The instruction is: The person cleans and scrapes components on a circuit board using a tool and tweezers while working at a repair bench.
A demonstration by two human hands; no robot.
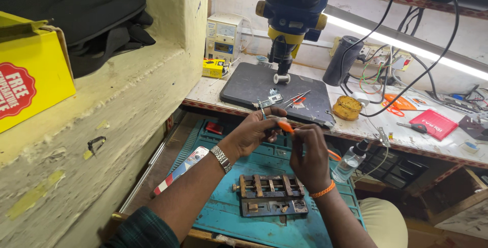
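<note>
- The desk [213, 93] ran along the far side, cluttered on the right with cables, a round tin and a red case.
- A ledge [127, 100] filled the left, carrying a yellow box [28, 75] and a black bag [86, 14].
- A microscope [295, 14] stood at the far centre over a dark pad [249, 82], where tweezers and small parts lay loose.
- A teal mat [264, 222] lay near, under both arms, with a metal clamp [269, 194] on it; the clamp looked empty.
- The left hand [254, 131], with a watch on its wrist, was curled shut; its fingertips met the screwdriver's tip and seemed to pinch a small part there, too small to make out.
- The right hand [309, 154], with an orange band on its wrist, was closed on the orange screwdriver [285, 126], held just above the mat's far edge, between the two hands.
- A clear bottle [349, 161] stood just right of the right hand.
- As a judgement, the work looked midway: parts were already laid out on the pad, yet nothing was fixed in the clamp.
</note>
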